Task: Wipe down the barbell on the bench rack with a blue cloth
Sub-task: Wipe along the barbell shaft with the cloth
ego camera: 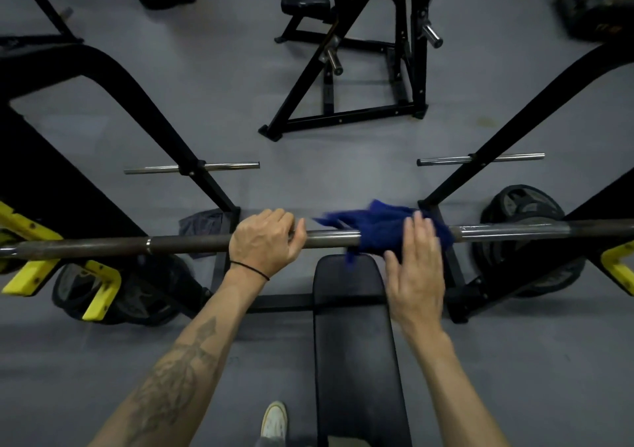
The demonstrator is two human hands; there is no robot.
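The barbell [192, 242], resting across the bench rack [192, 168], is gripped by the left hand [262, 242] while the blue cloth [380, 230], draped mid-bar, is pressed by the flat, uncurled right hand [417, 275], so wiping seems underway with both ends apparently left.

both ends of the barbell [192, 243] ran off the picture's edges. under the right grip [417, 271] the blue cloth [380, 230] was smeared with blur and hid the bar beneath. the left grip [262, 242] covered its own stretch.
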